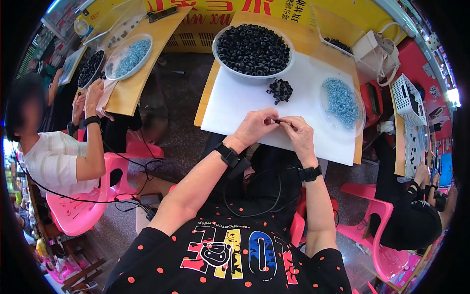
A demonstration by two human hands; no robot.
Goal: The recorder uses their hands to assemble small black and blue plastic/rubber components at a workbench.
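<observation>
My left hand (255, 126) and my right hand (298, 133) meet over the near edge of a white sheet (235, 104). Their fingertips pinch a small black part (277, 121) between them; its exact shape is too small to tell. Just beyond the hands lies a loose pile of small black ring-like parts (280, 91). Farther back, a round white bowl (215, 54) is heaped with similar black parts (252, 46). To the right, a shallow clear round tray (361, 117) holds many small translucent bluish pieces (341, 100).
The white sheet covers most of a wooden table (201, 109). A clear plastic box (338, 45) and a pale handbag (374, 56) are at the back right. At left, a co-worker (63, 157) sits on a pink chair (83, 210) at another table; another person (411, 215) works at right.
</observation>
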